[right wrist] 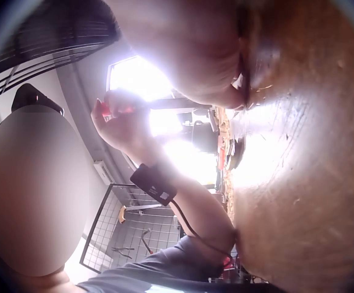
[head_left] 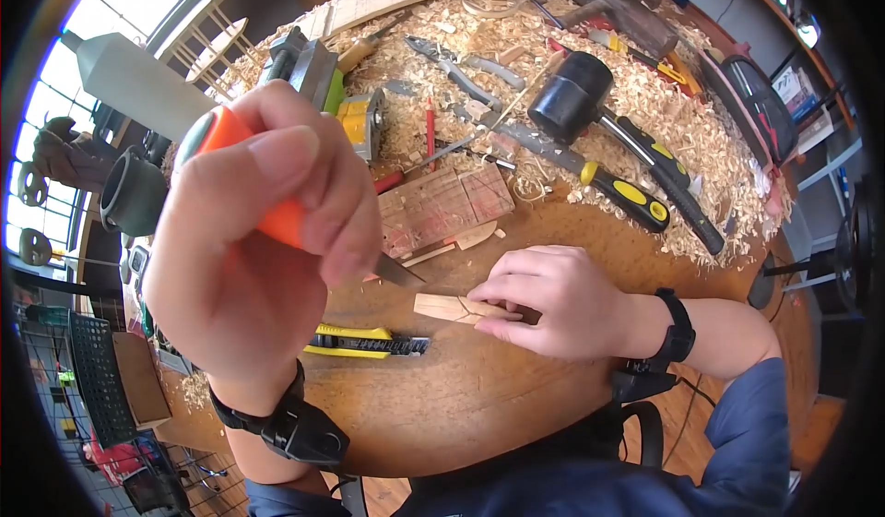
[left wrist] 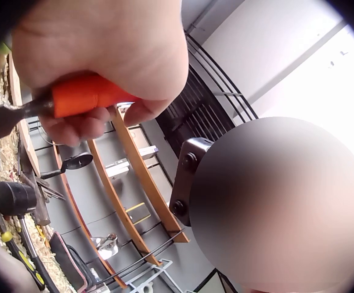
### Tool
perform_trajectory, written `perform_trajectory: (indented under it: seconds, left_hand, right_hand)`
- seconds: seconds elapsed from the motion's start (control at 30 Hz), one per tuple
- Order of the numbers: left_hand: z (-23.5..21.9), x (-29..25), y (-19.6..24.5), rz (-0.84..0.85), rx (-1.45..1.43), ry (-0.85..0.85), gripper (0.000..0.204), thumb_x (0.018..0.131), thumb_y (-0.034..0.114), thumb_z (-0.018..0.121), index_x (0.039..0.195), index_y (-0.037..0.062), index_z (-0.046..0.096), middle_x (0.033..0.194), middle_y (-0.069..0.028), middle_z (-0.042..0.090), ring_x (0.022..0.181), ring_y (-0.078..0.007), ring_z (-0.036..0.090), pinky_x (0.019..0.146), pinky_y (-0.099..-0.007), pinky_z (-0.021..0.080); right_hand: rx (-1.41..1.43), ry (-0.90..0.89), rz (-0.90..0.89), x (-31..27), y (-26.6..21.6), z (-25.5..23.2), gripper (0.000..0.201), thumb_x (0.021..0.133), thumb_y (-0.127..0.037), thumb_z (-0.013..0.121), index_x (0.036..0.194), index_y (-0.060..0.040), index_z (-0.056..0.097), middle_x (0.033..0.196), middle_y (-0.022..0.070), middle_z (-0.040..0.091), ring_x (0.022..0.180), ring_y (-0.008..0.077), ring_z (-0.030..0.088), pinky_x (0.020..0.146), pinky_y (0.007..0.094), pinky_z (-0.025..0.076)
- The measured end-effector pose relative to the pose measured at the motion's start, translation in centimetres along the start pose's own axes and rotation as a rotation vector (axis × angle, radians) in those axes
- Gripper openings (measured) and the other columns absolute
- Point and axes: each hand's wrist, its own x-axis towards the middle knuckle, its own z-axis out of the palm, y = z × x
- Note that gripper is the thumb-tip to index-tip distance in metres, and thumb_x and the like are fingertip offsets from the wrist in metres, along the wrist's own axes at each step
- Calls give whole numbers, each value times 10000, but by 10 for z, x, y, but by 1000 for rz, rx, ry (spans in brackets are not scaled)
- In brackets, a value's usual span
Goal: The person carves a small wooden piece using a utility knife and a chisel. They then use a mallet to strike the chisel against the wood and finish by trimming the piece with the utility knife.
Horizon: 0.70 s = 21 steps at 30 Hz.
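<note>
My left hand (head_left: 249, 240) is raised over the left of the table, its fingers curled round the orange handle (left wrist: 82, 96) of a flat-bladed tool. The metal blade (head_left: 400, 272) points down and right, its tip above and left of a small pale piece of wood (head_left: 444, 308). Low at the table, my right hand (head_left: 572, 303) pinches the right end of that wood between thumb and fingers. Dark lines mark the wood near the fingertips. In the right wrist view the right hand (right wrist: 183, 49) hides the wood.
A yellow utility knife (head_left: 355, 342) lies left of the wood. Beyond are a marked board (head_left: 447, 208), a black mallet (head_left: 572, 95), a yellow-black handled tool (head_left: 627, 196), pliers (head_left: 456, 74) and many shavings (head_left: 710, 185). A translucent bottle (head_left: 138, 83) stands behind the left hand.
</note>
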Motion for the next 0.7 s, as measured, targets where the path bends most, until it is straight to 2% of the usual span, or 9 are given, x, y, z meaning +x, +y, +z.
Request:
perform_trajectory:
  seconds: [0.07,0.13,0.2,0.23,0.37,0.43,0.53,0.7]
  left_hand:
    - [11,-7,-2,5,65,32,278,1019,206,518,780,97,428,592,-35,417,415,-135,413,461,-295,396]
    - [16,-12,-3,10,130,66,269,1019,202,514,788,88,438,600,-52,433,406,-150,436,450,-299,420]
    - [18,-15,-3,24,187,18,259,1025,196,517,802,83,447,603,-74,456,379,-166,452,401,-305,427]
    - [20,-16,-6,56,185,28,248,1039,187,522,829,72,456,583,-62,459,356,-158,432,358,-285,376]
    - [18,-21,-2,17,140,17,240,1058,176,523,846,85,457,552,-26,416,357,-129,396,355,-264,320]
    - [22,-22,-8,69,185,36,236,1065,168,524,852,110,441,537,6,371,358,-99,329,359,-261,261]
    - [27,-24,-13,100,268,2,255,1062,155,525,831,132,420,540,13,344,364,-87,278,366,-261,228]
    - [36,-27,-17,70,268,24,273,1039,154,559,803,120,427,522,12,359,364,-85,278,362,-261,249]
  right_hand:
    - [-64,95,-115,0,5,2,242,842,-193,876,1039,-78,797,902,49,713,763,240,701,693,367,573]
    - [-55,98,-118,-1,9,2,250,839,-186,875,1046,-69,796,910,58,712,765,245,701,695,371,576]
    - [-46,102,-121,-1,11,1,258,836,-179,874,1053,-61,796,919,67,710,767,250,701,696,375,578]
    - [-63,100,-132,-1,12,0,260,837,-177,874,1055,-59,797,923,69,709,767,251,699,693,374,577]
    - [-77,86,-137,-1,13,0,255,837,-174,877,1049,-53,802,923,72,703,766,253,695,690,368,576]
    - [-81,84,-140,-1,12,-1,255,835,-173,878,1048,-54,803,922,71,702,767,253,696,690,367,576]
    - [-84,86,-146,0,13,-1,255,834,-171,879,1049,-55,804,921,71,702,770,254,699,690,367,577]
    - [-82,85,-143,-1,13,-1,255,835,-168,878,1055,-61,806,925,71,705,779,254,705,696,368,580]
